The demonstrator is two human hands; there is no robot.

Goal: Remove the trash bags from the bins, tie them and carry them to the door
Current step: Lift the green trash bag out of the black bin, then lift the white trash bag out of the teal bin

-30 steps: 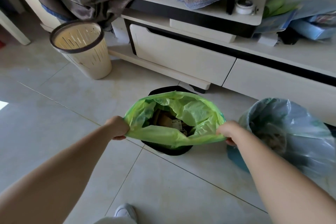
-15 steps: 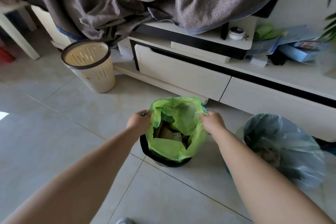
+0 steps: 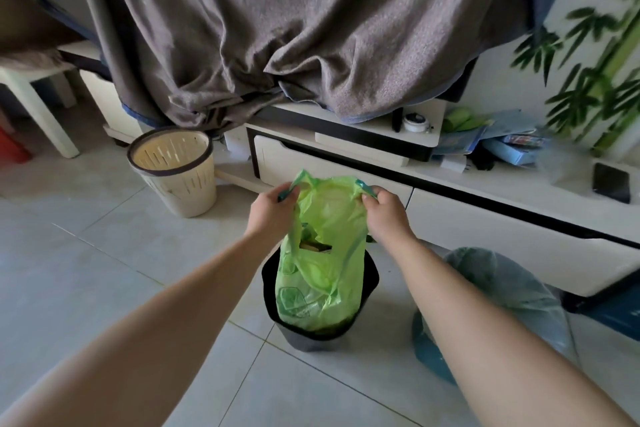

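A green trash bag [image 3: 322,274] with rubbish inside hangs stretched upward, its lower part still inside a black bin [image 3: 311,336] on the tiled floor. My left hand [image 3: 273,215] grips the bag's left top corner. My right hand [image 3: 386,215] grips the right top corner, level with the left. To the right stands a blue bin [image 3: 433,357] lined with a pale blue-grey trash bag [image 3: 502,284], partly hidden behind my right forearm.
A cream slatted bin [image 3: 175,173] with a dark rim and no bag stands at the left. A white low cabinet [image 3: 485,218] with drawers runs behind the bins, draped with a grey blanket [image 3: 294,38]. A white stool leg [image 3: 45,114] is far left.
Both hands drew the bag's rim together from a wide spread, then lifted it, so the green bag now rises partly out of the black bin. My view tilted upward.
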